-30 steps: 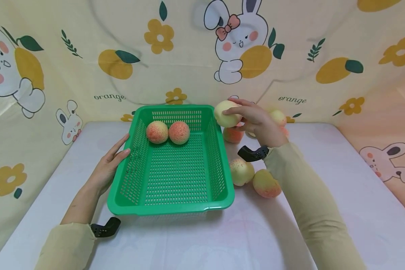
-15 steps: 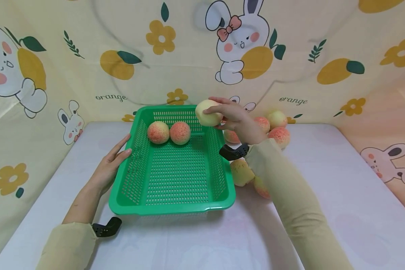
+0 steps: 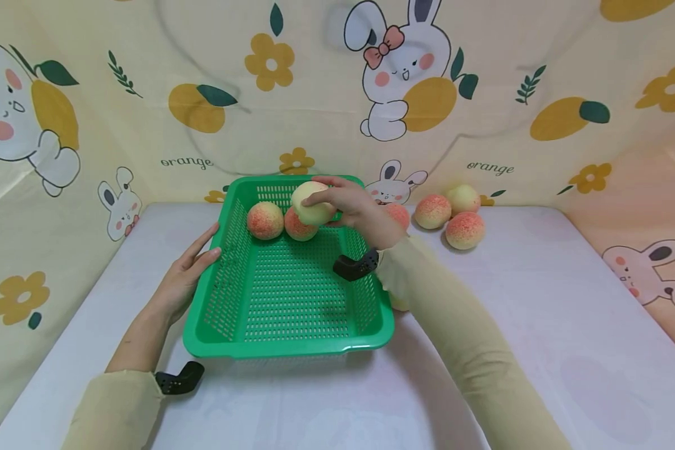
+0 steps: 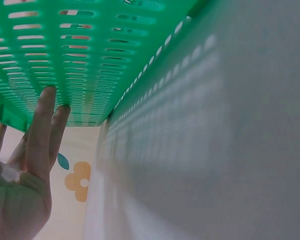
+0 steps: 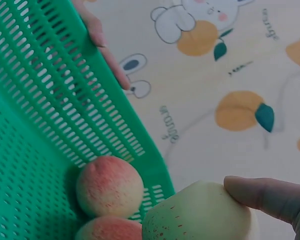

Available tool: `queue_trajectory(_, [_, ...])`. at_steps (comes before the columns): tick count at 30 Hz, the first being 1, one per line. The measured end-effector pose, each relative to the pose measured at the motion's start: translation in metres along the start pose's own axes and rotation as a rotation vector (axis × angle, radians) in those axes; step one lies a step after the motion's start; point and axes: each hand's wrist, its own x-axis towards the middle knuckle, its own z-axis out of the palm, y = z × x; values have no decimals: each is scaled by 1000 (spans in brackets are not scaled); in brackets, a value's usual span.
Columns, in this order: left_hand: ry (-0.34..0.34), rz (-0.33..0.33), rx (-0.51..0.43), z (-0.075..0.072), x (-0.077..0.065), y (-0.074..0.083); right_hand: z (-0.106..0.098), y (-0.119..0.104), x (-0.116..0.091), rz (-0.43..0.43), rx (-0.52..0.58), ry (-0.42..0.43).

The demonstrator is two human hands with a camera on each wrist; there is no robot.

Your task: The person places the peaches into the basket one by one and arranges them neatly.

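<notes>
Over the back of a green plastic basket [image 3: 287,349], my right hand [image 3: 351,203] holds a pale yellow peach [image 3: 308,199] between thumb and fingers. In the right wrist view that peach [image 5: 197,215] shows red specks beside my thumb. Two reddish peaches lie in the basket; the left peach [image 3: 265,220] is in full sight, the right peach [image 3: 300,230] partly hidden behind the held one. My left hand [image 3: 177,281] rests against the basket's left rim. The left wrist view shows its straight fingers [image 4: 40,130] touching the slotted outer wall.
Right of the basket, several peaches lie on the white table [image 3: 540,325]: a reddish peach [image 3: 465,230], another reddish one [image 3: 433,211] and a pale one [image 3: 464,199] stand together. One peach [image 3: 397,215] is partly behind my right hand. A printed cloth [image 3: 315,112] hangs behind.
My right hand has carried the pale peach leftward from the basket's right rim to above the two peaches inside, and lowered it a little. My left hand stays at the rim.
</notes>
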Motion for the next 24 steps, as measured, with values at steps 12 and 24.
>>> queue_trajectory(12, [-15, 24, -23, -2, 2, -3, 24, 10, 3, 7, -54, -21])
queue_trajectory(24, [-8, 11, -20, -2, 2, -4, 51, 28, 12, 7, -162, -56])
